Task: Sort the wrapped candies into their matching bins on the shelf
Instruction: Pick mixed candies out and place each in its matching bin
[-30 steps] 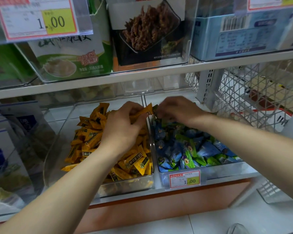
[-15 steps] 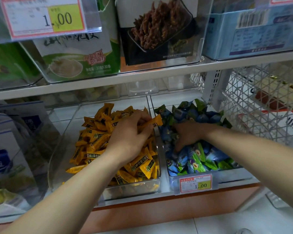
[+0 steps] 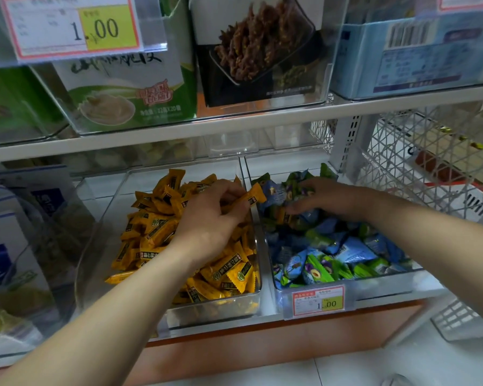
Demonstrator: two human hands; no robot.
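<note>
While the price tag (image 3: 317, 302) reads "1.00", your left hand (image 3: 209, 218) pinches a yellow candy (image 3: 253, 196) above the clear yellow-candy bin (image 3: 215, 310) on the white shelf (image 3: 179, 136); your right hand (image 3: 329, 199) lies among blue-green candies (image 3: 346, 254), grip indeterminate.

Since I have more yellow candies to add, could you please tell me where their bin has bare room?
The yellow bin shows bare floor along its left wall, beside the yellow candies, and a strip behind the pile. It is crowded at the front and along the right wall, where the left hand holds a candy.
</note>
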